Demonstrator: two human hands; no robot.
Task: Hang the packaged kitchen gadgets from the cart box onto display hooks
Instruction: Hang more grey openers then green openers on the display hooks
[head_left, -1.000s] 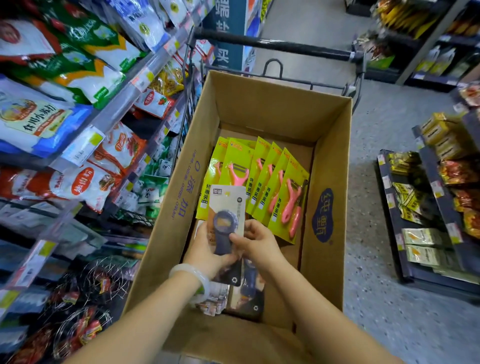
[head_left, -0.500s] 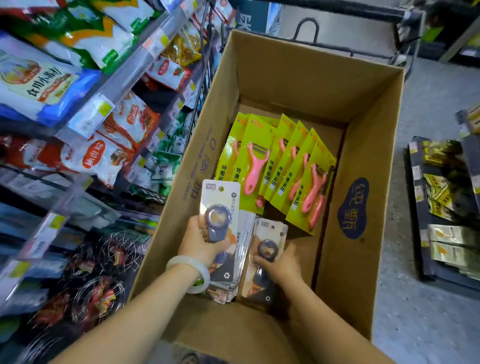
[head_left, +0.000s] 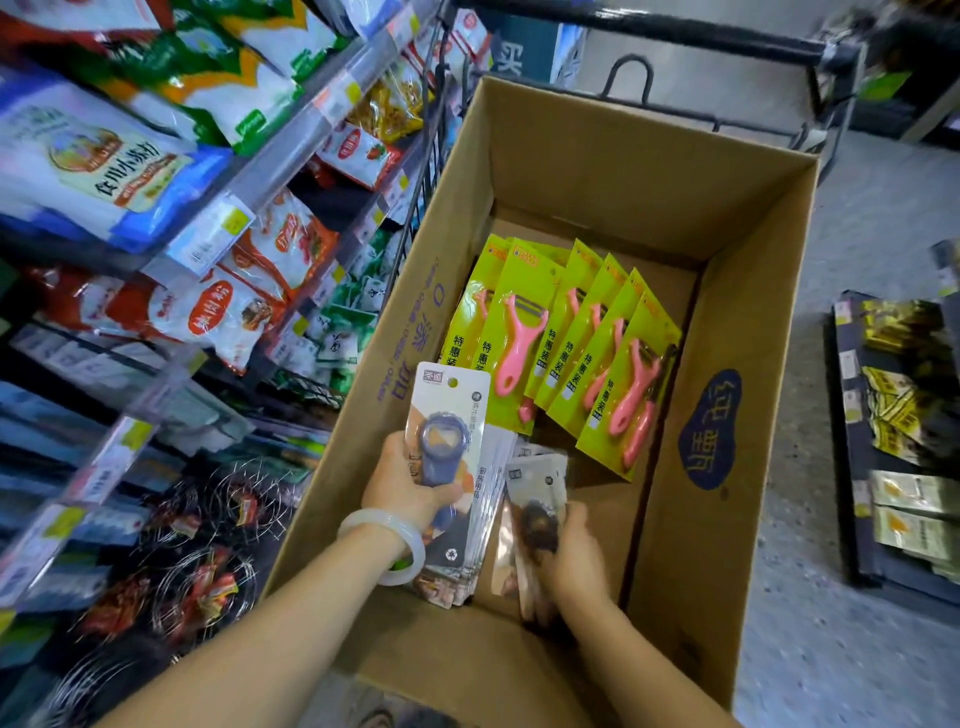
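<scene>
An open cardboard box (head_left: 737, 291) sits in the cart. Inside it, my left hand (head_left: 402, 480) grips a stack of white cards with the blue bottle opener pack (head_left: 449, 415) on top, held upright near the box's left wall. My right hand (head_left: 569, 551), blurred, closes on another opener pack (head_left: 537, 486) lying lower in the box. Several green packs with pink peelers (head_left: 566, 343) lean fanned against each other toward the box's far end.
Shelves of bagged food (head_left: 171, 171) run along the left, with wire items on hooks (head_left: 208, 545) low down. The cart's black handle bar (head_left: 649, 26) crosses the top. A low display of packets (head_left: 904, 431) stands on the floor to the right.
My hands have parted. The left keeps the stack with the blue opener and has raised it slightly. The right has dropped deeper into the box onto a second pack.
</scene>
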